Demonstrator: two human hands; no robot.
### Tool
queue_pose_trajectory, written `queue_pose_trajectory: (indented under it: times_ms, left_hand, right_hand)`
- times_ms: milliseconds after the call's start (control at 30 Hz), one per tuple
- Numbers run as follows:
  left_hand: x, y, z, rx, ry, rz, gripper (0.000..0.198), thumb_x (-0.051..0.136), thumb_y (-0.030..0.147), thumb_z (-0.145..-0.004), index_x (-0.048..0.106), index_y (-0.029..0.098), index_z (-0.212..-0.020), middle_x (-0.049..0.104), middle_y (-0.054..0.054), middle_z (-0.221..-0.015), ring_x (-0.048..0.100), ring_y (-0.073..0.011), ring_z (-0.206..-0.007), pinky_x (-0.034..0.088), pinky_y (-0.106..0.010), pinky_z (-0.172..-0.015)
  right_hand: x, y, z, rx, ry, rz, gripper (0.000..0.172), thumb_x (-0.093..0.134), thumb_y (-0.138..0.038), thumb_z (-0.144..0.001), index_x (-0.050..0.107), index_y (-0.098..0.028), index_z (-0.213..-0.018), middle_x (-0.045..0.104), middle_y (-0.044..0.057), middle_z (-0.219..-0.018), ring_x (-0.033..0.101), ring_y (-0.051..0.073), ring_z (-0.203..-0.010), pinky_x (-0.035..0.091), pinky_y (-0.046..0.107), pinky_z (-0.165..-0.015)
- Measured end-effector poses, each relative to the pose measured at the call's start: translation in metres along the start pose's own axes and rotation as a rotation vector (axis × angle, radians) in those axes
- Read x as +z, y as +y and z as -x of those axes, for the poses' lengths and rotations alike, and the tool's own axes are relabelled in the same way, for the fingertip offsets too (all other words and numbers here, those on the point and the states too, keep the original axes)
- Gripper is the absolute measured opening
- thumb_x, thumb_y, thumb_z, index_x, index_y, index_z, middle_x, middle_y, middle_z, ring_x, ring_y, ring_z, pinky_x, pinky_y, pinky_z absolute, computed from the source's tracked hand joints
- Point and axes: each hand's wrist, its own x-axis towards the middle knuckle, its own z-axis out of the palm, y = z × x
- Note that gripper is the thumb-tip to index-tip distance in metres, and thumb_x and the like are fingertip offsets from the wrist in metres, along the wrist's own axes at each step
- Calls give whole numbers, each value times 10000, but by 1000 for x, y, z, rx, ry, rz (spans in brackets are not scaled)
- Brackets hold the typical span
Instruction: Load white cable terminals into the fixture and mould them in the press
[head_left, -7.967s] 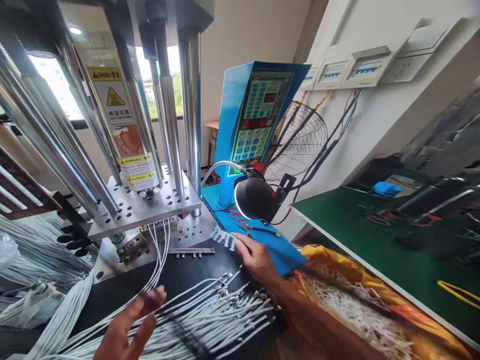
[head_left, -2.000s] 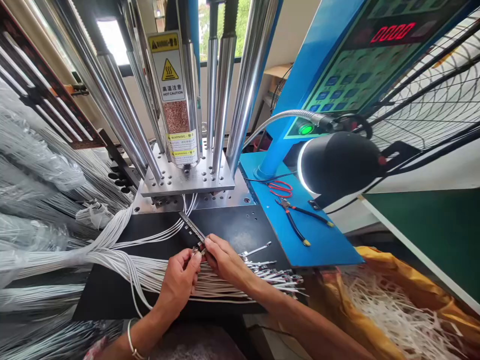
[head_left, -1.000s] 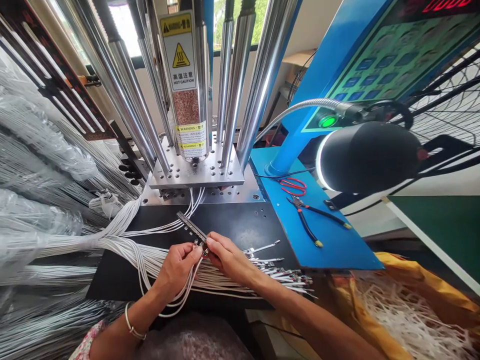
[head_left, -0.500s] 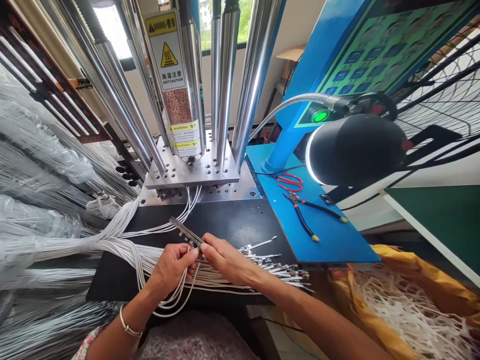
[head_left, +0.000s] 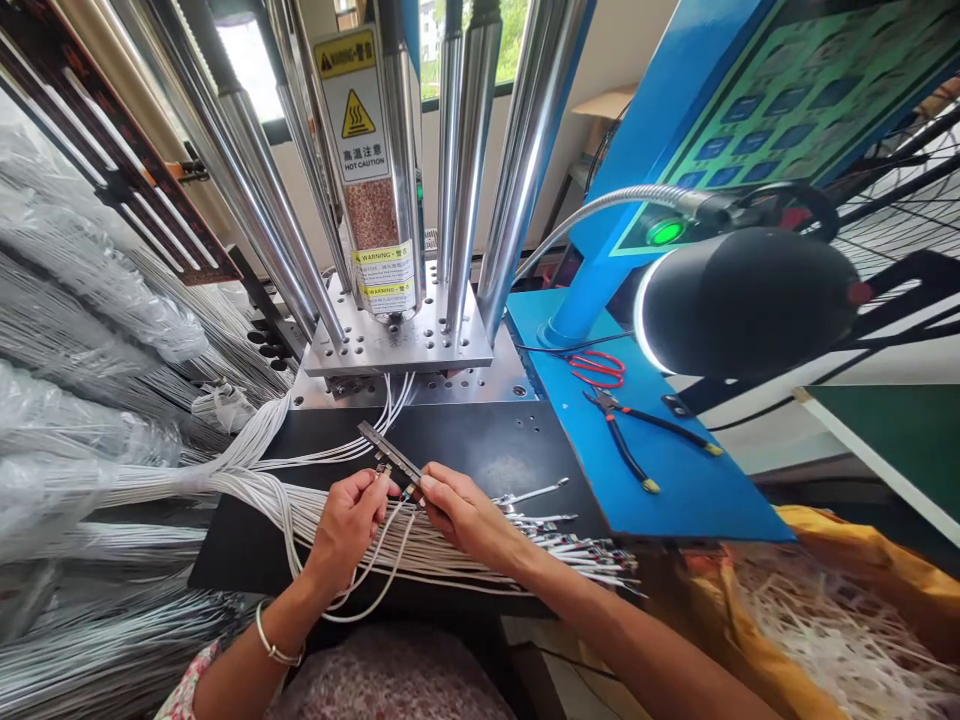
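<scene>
the metal bar [head_left: 391, 453] slants from the right fingers [head_left: 438, 484].

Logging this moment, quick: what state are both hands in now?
Left hand: closed, pinching a small piece, too tiny to identify.
Right hand: closed, holding the slim metal bar.
</scene>
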Motion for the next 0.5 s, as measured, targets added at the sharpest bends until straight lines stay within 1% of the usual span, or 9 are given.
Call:
queue_pose_trajectory:
  times_ms: [167,300,367,433,500]
  left_hand:
    - [-3,-1,0,-4,-11,85,372,638,512,-815,652,141,-830,425,58,-592,327,-43,-448,263,-137,-381]
    - [-5,-1,0,6,-10,44,363,637,496,-819,655,134,-799,434,53,-569,335,-45,-441,283,-143,-382]
    - [-4,-2,0,10,-12,37,364,635,495,-823,657,133,-797,435,53,-565,337,-46,-439,286,-145,-382]
    - [-4,-2,0,15,-12,52,360,634,493,-826,660,134,-811,440,51,-573,350,-48,-446,295,-147,-389]
    - [-5,-2,0,20,-13,67,353,635,486,-829,661,134,-816,444,50,-578,360,-50,-451,299,-149,-393]
  right_hand:
    - [0,1,0,-3,-29,36,322,416,-467,-942,391,-217,-740,354,-62,-586,296,94,-508,229,232,-479]
    - [2,0,1,1,-18,-66,318,416,-478,-928,368,-224,-742,314,-71,-579,265,91,-491,211,235,-472]
    - [2,-1,1,4,-15,-80,313,411,-473,-931,367,-224,-746,308,-73,-575,260,91,-489,211,235,-475]
    - [2,-1,1,1,-11,-31,310,404,-465,-936,377,-222,-746,323,-69,-576,275,94,-495,222,238,-483]
    - [0,-1,0,-17,-11,71,312,385,-450,-950,388,-218,-741,351,-60,-585,311,102,-515,244,242,-499]
